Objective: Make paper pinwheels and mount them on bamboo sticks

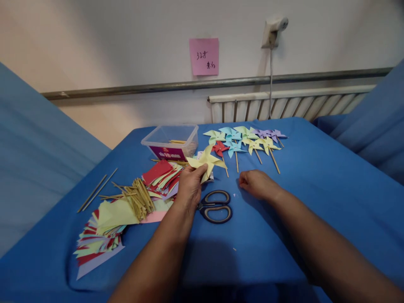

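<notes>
A pale yellow paper pinwheel (pixel 206 161) is pinched in my left hand (pixel 191 181), its folded blades facing up; no stick shows on it. My right hand (pixel 257 183) rests low over the blue cloth with its fingers curled together, and whatever they may hold is hidden. Black-handled scissors (pixel 216 206) lie between my forearms, their blades covered by my left arm. Beyond my hands, several finished pinwheels on sticks lie in rows, among them a red pinwheel (pixel 220 148), a blue pinwheel (pixel 235 148) and a yellow pinwheel (pixel 269 144).
On the left lie a bundle of short sticks (pixel 140 198), coloured paper squares (pixel 158 172) and a fanned paper stack (pixel 97 244). A clear plastic box (pixel 170 141) with sticks inside stands at the back. Two longer sticks (pixel 97 190) lie near the left edge.
</notes>
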`<state>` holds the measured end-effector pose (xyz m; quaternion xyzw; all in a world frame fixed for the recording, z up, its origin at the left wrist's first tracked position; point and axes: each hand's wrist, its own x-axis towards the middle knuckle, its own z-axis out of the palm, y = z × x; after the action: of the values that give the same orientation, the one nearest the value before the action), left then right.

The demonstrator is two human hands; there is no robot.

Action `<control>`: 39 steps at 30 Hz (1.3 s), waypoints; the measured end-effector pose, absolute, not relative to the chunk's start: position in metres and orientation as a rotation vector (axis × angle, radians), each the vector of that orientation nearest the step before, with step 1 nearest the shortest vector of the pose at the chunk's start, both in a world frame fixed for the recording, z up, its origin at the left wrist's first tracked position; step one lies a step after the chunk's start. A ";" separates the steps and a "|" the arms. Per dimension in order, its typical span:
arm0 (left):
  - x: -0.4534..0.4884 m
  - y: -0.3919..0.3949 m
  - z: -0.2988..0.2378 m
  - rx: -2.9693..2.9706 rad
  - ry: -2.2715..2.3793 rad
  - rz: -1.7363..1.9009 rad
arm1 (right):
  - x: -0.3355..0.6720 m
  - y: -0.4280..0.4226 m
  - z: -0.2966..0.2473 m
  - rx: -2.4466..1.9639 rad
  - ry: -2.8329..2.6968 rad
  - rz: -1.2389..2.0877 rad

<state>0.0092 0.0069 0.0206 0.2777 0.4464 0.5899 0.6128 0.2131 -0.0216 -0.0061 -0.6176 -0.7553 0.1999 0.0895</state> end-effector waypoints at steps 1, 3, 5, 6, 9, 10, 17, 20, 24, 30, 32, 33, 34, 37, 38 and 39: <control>0.009 0.007 0.020 0.643 1.030 1.359 | 0.213 -0.022 -0.006 -1.833 -2.242 0.608; 0.009 0.007 0.018 0.660 1.032 1.354 | 0.214 -0.022 -0.006 -1.825 -2.239 0.619; 0.009 0.008 0.013 0.690 1.037 1.357 | 0.214 -0.022 -0.006 -1.813 -2.238 0.624; 0.009 0.009 0.011 0.708 1.042 1.360 | 0.214 -0.022 -0.006 -1.807 -2.238 0.631; 0.010 0.009 0.005 0.770 1.085 1.360 | 0.214 -0.022 -0.006 -1.792 -2.253 0.641; 0.010 0.009 0.004 0.789 1.099 1.358 | 0.214 -0.022 -0.007 -1.785 -2.263 0.636; 0.016 0.004 0.005 0.873 1.126 1.385 | 0.220 -0.022 -0.009 -1.728 -2.223 0.650; 0.017 0.003 0.005 0.907 1.142 1.387 | 0.224 -0.020 -0.010 -1.637 -2.074 0.791; 0.017 0.002 0.002 0.947 1.165 1.369 | 0.223 -0.020 -0.009 -1.424 -1.709 1.078; 0.022 -0.002 -0.005 1.166 1.233 1.278 | 0.192 -0.032 -0.007 -1.119 -1.412 1.076; 0.025 -0.005 -0.005 1.261 1.250 1.247 | 0.182 -0.035 -0.010 -1.164 -1.419 0.939; 0.026 -0.007 -0.004 1.301 1.256 1.236 | 0.180 -0.036 -0.011 -1.202 -1.442 0.859; 0.027 -0.009 -0.003 1.332 1.258 1.228 | 0.178 -0.036 -0.013 -1.239 -1.468 0.779; 0.030 -0.014 0.001 1.364 1.247 1.220 | 0.177 -0.036 -0.014 -1.318 -1.533 0.610; 0.030 -0.015 0.002 1.365 1.245 1.214 | 0.177 -0.036 -0.014 -1.328 -1.547 0.582; 0.031 -0.016 0.003 1.367 1.245 1.207 | 0.177 -0.036 -0.014 -1.334 -1.557 0.564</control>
<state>0.0308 -0.0159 0.0028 0.5528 0.5036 0.4882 0.4500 0.1773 -0.0357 -0.0138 -0.5484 -0.6398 0.2318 0.4861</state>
